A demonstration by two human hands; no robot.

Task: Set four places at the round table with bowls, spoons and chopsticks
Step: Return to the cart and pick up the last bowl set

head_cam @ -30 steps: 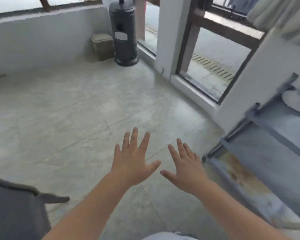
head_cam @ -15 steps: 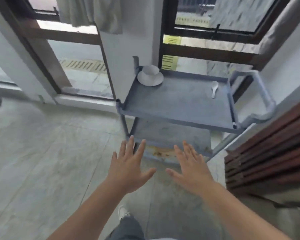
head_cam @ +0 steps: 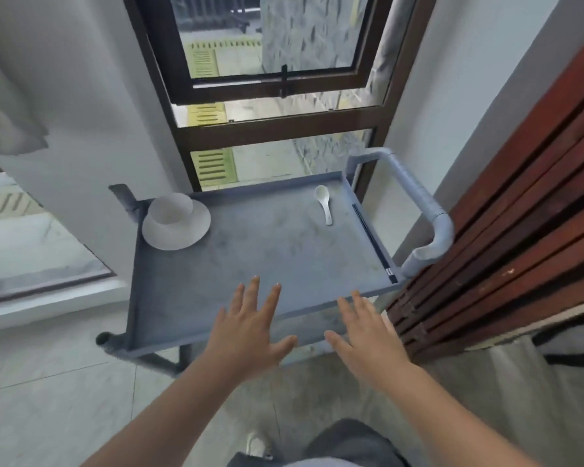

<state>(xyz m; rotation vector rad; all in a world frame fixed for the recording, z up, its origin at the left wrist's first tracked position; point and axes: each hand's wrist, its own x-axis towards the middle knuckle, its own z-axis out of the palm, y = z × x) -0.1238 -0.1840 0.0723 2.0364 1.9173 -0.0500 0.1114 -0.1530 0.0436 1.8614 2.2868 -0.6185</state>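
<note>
Both hands hover with fingers spread and nothing in either grip: the left hand [head_cam: 250, 326] above the near edge of a grey cart [head_cam: 216, 291], the right hand [head_cam: 368, 332] just past that edge. On the cart's top tray a white bowl [head_cam: 171, 208] stands on a white saucer [head_cam: 177, 227] in the far left corner, well apart from a white spoon [head_cam: 324, 203] lying toward the far right. A pair of dark chopsticks [head_cam: 373, 242] lies along the right wall of the tray, seemingly touching it. The bowl and saucer look like glazed ceramic, so probably stiff, smooth, rather slippery and liable to chip. Lifting the saucer by its rim from two sides, or with a thumb steadying the bowl, would likely stop the bowl sliding. The spoon appears light and rigid, and a pinch on its handle should suffice. The chopsticks look thin, light and apt to roll. Tucked against the wall, they leave little room for fingertips, so drawing them toward the tray's middle before pinching both together near one end seems the safer way.
</note>
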